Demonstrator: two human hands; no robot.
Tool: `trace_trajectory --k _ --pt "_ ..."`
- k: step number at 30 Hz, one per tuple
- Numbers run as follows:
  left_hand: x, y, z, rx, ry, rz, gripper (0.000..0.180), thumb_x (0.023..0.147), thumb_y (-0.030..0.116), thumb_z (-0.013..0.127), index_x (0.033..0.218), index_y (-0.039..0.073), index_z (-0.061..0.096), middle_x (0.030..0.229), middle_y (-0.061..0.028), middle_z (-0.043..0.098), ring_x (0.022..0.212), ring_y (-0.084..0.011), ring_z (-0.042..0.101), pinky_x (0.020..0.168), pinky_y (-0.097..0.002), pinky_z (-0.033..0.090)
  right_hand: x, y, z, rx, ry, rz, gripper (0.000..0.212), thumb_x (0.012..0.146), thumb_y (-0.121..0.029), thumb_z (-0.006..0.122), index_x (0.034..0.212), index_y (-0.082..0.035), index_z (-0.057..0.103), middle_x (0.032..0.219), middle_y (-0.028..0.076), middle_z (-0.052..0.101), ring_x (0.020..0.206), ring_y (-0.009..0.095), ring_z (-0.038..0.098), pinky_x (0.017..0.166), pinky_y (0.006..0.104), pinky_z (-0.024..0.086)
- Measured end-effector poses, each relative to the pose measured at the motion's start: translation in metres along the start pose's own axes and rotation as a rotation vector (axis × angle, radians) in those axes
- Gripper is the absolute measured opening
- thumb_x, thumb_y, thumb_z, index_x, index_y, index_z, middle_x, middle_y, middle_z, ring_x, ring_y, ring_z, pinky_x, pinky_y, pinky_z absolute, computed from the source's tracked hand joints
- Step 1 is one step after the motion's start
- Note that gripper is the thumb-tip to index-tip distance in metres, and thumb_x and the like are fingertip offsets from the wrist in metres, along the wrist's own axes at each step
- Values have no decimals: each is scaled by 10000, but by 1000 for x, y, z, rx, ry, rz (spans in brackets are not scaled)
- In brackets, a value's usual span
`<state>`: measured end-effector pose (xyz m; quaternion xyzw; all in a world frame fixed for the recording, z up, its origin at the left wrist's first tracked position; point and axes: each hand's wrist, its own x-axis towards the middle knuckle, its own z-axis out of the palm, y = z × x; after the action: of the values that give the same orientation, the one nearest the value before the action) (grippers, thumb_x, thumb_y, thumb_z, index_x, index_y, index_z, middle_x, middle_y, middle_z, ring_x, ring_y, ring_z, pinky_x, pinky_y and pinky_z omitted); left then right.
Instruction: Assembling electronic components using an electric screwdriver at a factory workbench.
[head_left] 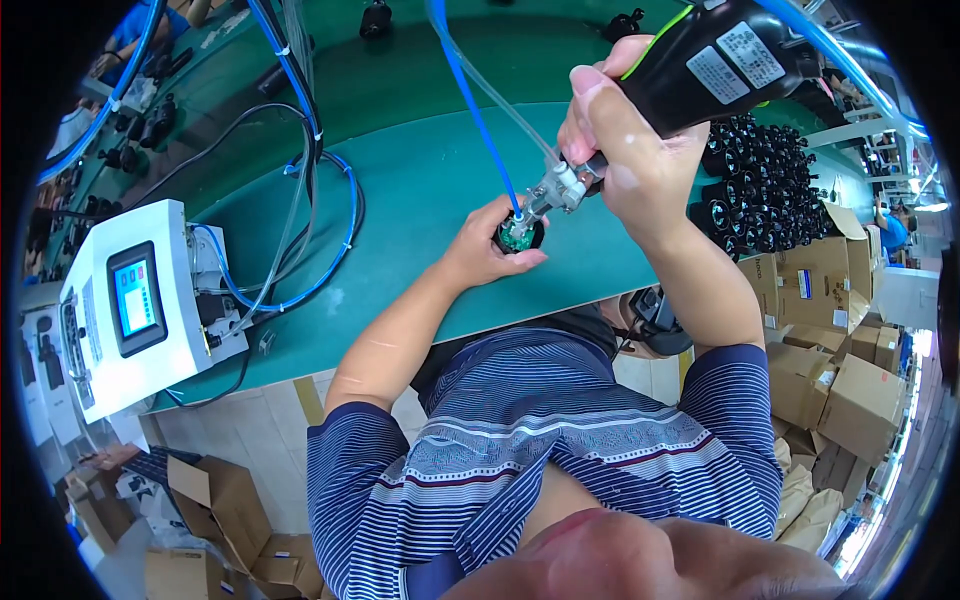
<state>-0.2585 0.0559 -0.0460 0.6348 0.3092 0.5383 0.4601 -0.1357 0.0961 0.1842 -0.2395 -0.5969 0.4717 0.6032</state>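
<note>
My left hand (474,246) is closed around a small black round housing (541,236) with a green circuit board (515,233) inside it, held low over the green table. Above it, my right hand (635,150) grips a black power screwdriver (690,75) with a lime-green stripe. The metal and white-fitted nose (558,190) of the screwdriver slants down and left, its end at the circuit board. Whether the tip touches a screw is too small to tell. A blue air hose and a clear tube run to the nose.
A white controller box (165,335) with a lit screen stands on the table (420,160) at left, with looped blue hose (350,215) and cables beside it. Many black round parts (750,180) are massed at right, above cardboard boxes (815,285). More black parts (376,18) lie at the far side.
</note>
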Motion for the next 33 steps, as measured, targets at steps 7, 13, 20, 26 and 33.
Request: trace_trajectory --k 7,13,20,26,33 --pt "-6 -13 3 6 56 16 799 671 38 904 1395 57 567 1075 -78 752 893 -219 690 857 -339 549 19 -15 -2 -12 -30 56 212 946 67 573 1114 -52 523 620 43 522 446 140 483 460 272 447" --pt "0 11 2 16 104 23 830 662 32 908 1417 74 564 1079 -83 747 903 -211 684 865 -332 546 27 -37 -6 36 -54 56 228 949 84 541 1110 -68 485 591 36 504 418 141 471 436 266 448" --pt "-2 4 -1 -17 55 64 815 651 38 919 1395 91 588 1096 -83 743 907 -203 679 865 -329 546 25 -27 -5 81 -59 27 232 944 85 537 1104 -74 480 589 33 490 417 136 462 436 265 445" --pt "-3 4 -3 -16 59 77 812 629 42 934 1369 90 604 1090 -77 747 896 -204 680 861 -332 550 33 -39 -1 115 -66 0 234 942 81 533 1111 -72 482 599 37 508 416 137 464 436 261 446" --pt "-9 -13 -5 54 88 63 722 622 37 935 1271 79 622 1083 -68 761 884 -214 695 848 -332 557 13 -26 10 13 -60 53 210 942 60 579 1116 -50 536 631 46 528 459 134 484 472 271 444"
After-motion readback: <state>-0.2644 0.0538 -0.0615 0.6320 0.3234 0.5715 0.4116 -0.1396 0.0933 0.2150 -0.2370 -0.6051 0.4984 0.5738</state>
